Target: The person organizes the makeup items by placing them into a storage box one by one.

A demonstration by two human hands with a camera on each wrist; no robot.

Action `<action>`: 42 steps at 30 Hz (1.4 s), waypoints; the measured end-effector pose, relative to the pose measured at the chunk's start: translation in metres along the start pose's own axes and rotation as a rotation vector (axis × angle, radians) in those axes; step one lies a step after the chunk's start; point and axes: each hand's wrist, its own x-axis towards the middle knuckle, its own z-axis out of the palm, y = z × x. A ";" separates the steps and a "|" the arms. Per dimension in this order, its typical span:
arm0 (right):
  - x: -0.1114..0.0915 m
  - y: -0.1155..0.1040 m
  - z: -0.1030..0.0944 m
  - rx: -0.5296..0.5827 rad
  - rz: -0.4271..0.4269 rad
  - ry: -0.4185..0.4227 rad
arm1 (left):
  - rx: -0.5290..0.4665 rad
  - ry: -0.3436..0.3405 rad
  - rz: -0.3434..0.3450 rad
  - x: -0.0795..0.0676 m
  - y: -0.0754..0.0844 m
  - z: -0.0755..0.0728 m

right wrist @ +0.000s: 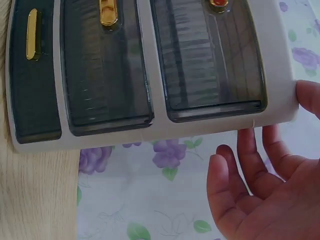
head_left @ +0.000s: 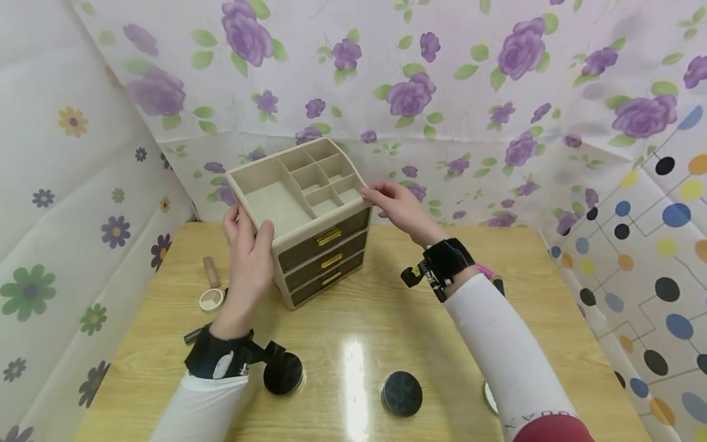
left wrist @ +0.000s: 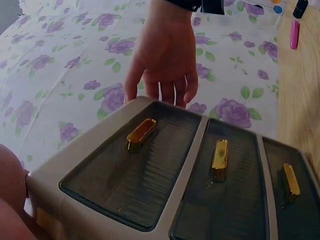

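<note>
A beige desktop drawer organizer (head_left: 278,209) stands angled on the wooden table. Its top has one large compartment and several small ones, with nothing visible in them. Three dark see-through drawers with gold handles (left wrist: 219,154) face the front, all closed. My left hand (head_left: 250,261) grips the left side, thumb at the front-left top corner and fingers along the side wall. At the right top corner, my right hand (head_left: 403,210) holds the rim between thumb and fingers. In the right wrist view, the right hand's fingers (right wrist: 250,165) are bent beside the organizer's side wall.
Left of the organizer lie a brownish tube (head_left: 211,272), a round compact (head_left: 212,299) and a black stick (head_left: 193,335). Two black-lidded jars (head_left: 402,394) stand near the front. A pink pen-like item (left wrist: 294,34) lies to the right. Floral cloth (head_left: 409,98) hangs behind the table.
</note>
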 end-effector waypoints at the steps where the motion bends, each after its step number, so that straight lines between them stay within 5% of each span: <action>1: -0.003 0.001 -0.002 -0.008 0.004 0.004 | 0.002 -0.008 -0.003 0.001 -0.002 0.000; 14: -0.042 0.023 -0.024 -0.055 -0.018 0.046 | 0.079 -0.111 0.026 0.026 -0.011 0.016; 21: -0.058 0.029 -0.034 -0.149 -0.034 0.094 | 0.199 -0.088 0.134 0.042 -0.014 0.029; 26: -0.065 0.034 -0.046 -0.171 -0.055 0.137 | 0.273 -0.132 0.170 0.053 -0.010 0.043; 33: -0.075 0.040 -0.059 -0.131 -0.053 0.165 | 0.287 -0.216 0.159 0.064 -0.004 0.059; 42: -0.076 0.042 -0.063 -0.123 -0.039 0.209 | 0.303 -0.218 0.157 0.070 -0.001 0.067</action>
